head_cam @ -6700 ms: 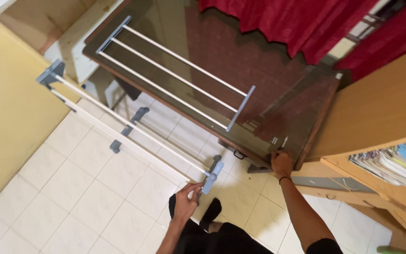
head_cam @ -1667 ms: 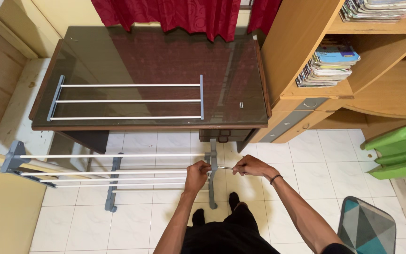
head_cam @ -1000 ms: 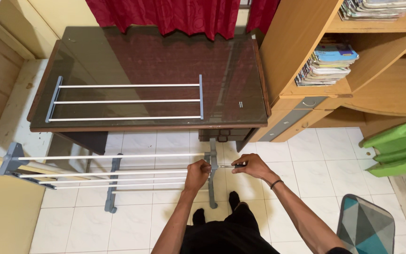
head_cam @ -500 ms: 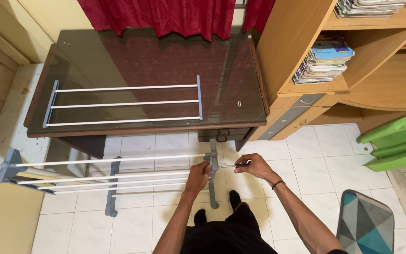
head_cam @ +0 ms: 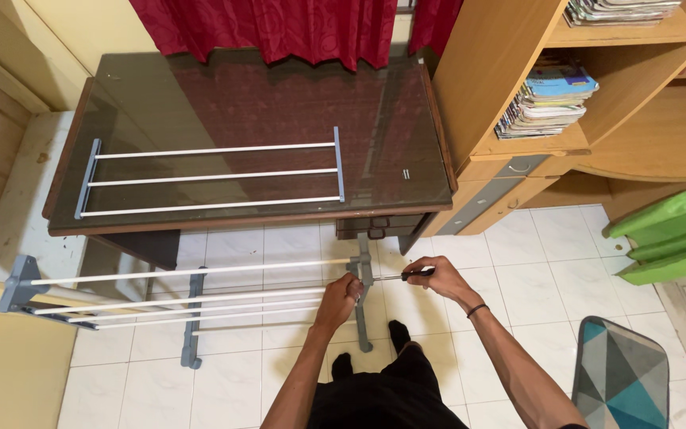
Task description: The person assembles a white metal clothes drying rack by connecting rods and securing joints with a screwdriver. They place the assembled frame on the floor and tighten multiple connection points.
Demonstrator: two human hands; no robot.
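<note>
White tiles [head_cam: 518, 278]; right hand [head_cam: 438, 278] grips screwdriver [head_cam: 406, 276].

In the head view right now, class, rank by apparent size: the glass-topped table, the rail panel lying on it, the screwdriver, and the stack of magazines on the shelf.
1. Glass-topped table
2. Rail panel on it
3. Stack of magazines
4. Screwdriver in the right hand, thinnest; it sits nearer the camera, yet looks smallest.
</note>
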